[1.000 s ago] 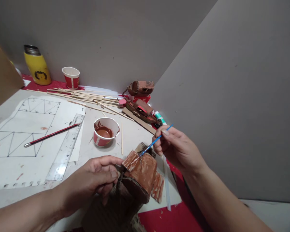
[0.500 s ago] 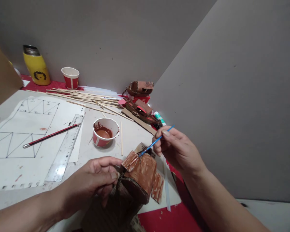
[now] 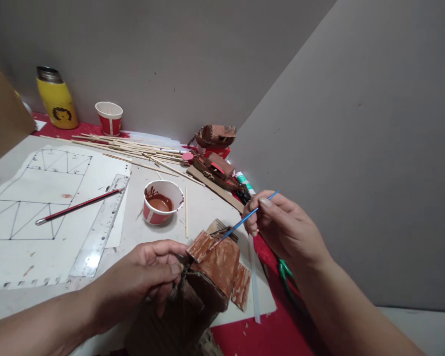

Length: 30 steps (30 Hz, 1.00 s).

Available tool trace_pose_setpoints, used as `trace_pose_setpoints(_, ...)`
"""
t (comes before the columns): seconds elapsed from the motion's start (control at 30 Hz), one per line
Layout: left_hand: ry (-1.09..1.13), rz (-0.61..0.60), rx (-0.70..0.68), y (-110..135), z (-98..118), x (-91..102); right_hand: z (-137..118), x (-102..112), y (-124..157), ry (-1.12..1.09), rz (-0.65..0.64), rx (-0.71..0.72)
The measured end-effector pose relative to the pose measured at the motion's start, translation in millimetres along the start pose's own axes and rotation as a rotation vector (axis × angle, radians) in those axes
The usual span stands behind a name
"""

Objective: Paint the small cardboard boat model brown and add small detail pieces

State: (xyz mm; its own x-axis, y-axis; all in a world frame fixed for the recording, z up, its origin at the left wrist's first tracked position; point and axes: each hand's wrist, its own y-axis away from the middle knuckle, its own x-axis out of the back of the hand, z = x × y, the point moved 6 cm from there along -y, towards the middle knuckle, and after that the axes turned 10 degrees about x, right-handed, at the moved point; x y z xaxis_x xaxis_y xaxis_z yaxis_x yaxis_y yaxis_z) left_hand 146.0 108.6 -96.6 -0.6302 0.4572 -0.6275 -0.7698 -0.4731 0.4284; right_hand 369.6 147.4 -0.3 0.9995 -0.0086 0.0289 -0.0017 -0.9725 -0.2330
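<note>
My right hand (image 3: 282, 222) pinches a thin blue paintbrush (image 3: 244, 217), its tip touching the top of a brown-painted cardboard model (image 3: 218, 267). The model has a rounded roof and small flaps, with pale streaks showing through the brown. My left hand (image 3: 152, 277) grips the model's left edge between thumb and fingers. The model's lower part is dark and partly hidden. Just beyond it stands a paper cup of brown paint (image 3: 161, 202), its inner wall smeared.
Left lie a paper with drawn trusses (image 3: 33, 193), a clear ruler (image 3: 100, 232) and a pencil (image 3: 77, 207). Thin wooden sticks (image 3: 133, 148), another paper cup (image 3: 109, 118) and a yellow bottle (image 3: 57, 104) are behind. Brown models (image 3: 217, 168) sit by the wall. Green-handled scissors (image 3: 287, 279) lie under my right forearm.
My right hand has moved right with the paintbrush, and the brush tip has shifted slightly right along the model's top. My left hand and the model stay nearly still.
</note>
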Motion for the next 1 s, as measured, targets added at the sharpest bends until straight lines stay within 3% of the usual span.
trace_pose_setpoints(0.33, -0.03, -0.003, -0.014, 1.1, 1.6, -0.2, -4.9, -12.0, 1.4, 0.039, -0.048, 0.034)
trace_pose_setpoints(0.57, -0.017, 0.015, -0.006, 1.1, 1.5, -0.7, -2.7, 13.9, -3.6, 0.042, 0.034, -0.006)
trace_pose_setpoints(0.8, 0.01, 0.023, 0.01, -0.2, -4.3, 5.7, 0.8, 10.7, -3.6, 0.047, 0.018, -0.006)
trace_pose_setpoints(1.0, 0.018, 0.01, 0.013, -1.3, -4.3, 4.4, -5.1, 14.9, -7.3, 0.03, 0.1, 0.065)
